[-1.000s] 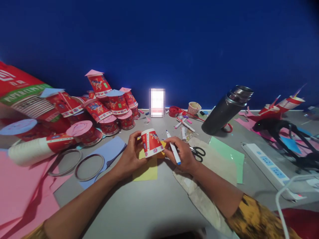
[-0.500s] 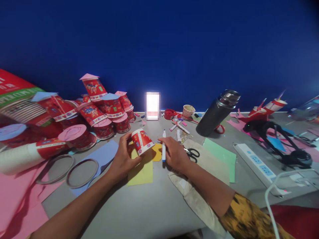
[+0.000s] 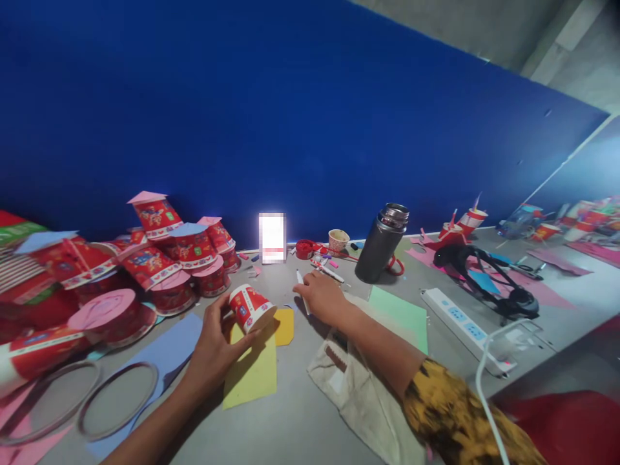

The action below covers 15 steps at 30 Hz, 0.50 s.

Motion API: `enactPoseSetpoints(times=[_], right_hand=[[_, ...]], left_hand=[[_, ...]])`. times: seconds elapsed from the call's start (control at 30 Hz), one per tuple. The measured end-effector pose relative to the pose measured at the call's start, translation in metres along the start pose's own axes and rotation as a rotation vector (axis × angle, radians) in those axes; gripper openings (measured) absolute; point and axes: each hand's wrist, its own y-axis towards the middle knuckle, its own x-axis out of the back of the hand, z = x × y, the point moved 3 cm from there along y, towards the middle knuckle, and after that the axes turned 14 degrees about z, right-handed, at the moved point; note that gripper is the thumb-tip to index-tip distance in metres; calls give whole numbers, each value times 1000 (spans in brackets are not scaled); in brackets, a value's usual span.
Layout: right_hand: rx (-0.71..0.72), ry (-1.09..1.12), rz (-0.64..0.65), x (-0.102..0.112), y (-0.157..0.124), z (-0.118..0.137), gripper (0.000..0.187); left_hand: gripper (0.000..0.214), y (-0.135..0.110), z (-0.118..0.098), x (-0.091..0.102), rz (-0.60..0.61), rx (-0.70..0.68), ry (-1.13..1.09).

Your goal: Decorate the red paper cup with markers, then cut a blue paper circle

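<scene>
Here | left hand [image 3: 216, 332] curled round cup [image 3: 250, 307] | right hand [image 3: 323, 298] pinching marker [image 3: 299, 278], apparently part-hidden

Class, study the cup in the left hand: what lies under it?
Below the cup, a yellow sheet shows, with an orange piece at its right. The left hand and cup hide some of the sheet.

Cluttered grey counter [image 3: 290, 413]
Yellow paper [image 3: 256, 378], green sheet [image 3: 400, 316], beige cloth [image 3: 371, 400], dark flask [image 3: 380, 248] and white power strip [image 3: 462, 326] rest directly on it.
</scene>
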Motion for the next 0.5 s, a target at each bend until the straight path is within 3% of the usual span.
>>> enactPoseSetpoints(times=[0.13,0.27,0.4,0.5], right_hand=[[-14,42,-5,2,12,-17,29],[-217,91,-134,4,12,-46,39],[-421,127,-187,-2,12,-73,28],[-475,169,-180,-10,14,-82,18]], left_hand=[[86,-2,-3,1,-11,-49,41],[78,-4,-6,1,13,-96,72],[78,-4,-6,1,8,-71,57],[83,-4,-7,0,10,-47,30]])
